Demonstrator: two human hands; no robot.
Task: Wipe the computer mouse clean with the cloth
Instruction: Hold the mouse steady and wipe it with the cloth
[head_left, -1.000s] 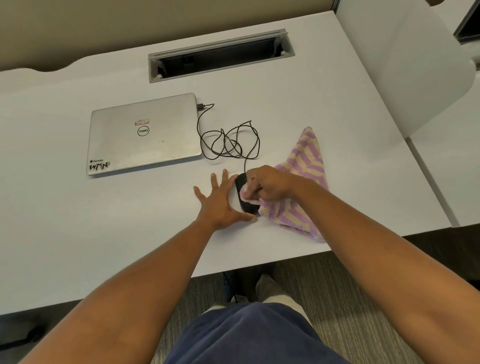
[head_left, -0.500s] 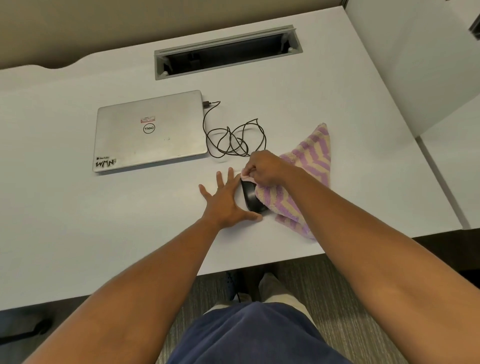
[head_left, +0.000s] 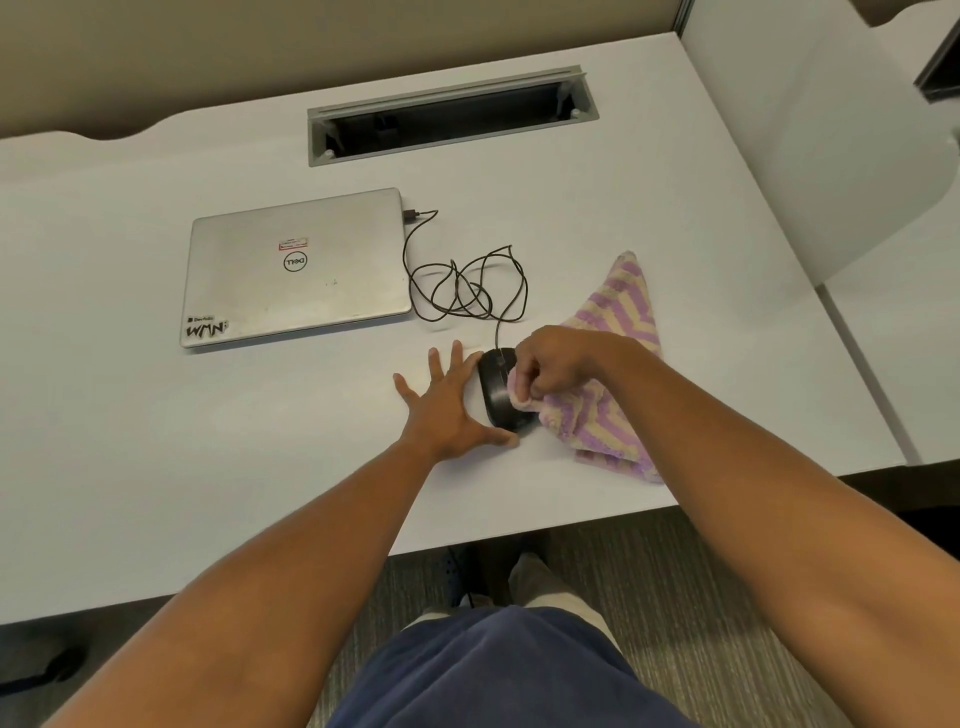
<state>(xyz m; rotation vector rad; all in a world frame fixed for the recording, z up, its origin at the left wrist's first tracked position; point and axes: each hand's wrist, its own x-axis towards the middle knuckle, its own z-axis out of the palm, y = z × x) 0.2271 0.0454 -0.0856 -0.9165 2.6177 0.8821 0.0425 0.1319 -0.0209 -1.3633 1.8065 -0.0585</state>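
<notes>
A black wired computer mouse (head_left: 497, 394) lies on the white desk (head_left: 208, 467) near its front edge. My left hand (head_left: 445, 404) rests flat against the mouse's left side, fingers spread and thumb along its near end. My right hand (head_left: 555, 364) is closed on a bunched corner of the purple and cream striped cloth (head_left: 618, 415) and presses it onto the right side of the mouse. The rest of the cloth trails over the desk to the right, partly hidden under my right forearm.
A closed silver laptop (head_left: 296, 265) lies at the left rear. The mouse's tangled black cable (head_left: 467, 286) runs from the laptop's side to the mouse. A grey cable slot (head_left: 452, 111) is set in the desk's far side. A white partition panel (head_left: 810, 130) stands at the right.
My right hand has slid the cloth back toward me along the right side of the mouse, so more of the black top shows. My left hand stays against the mouse.
</notes>
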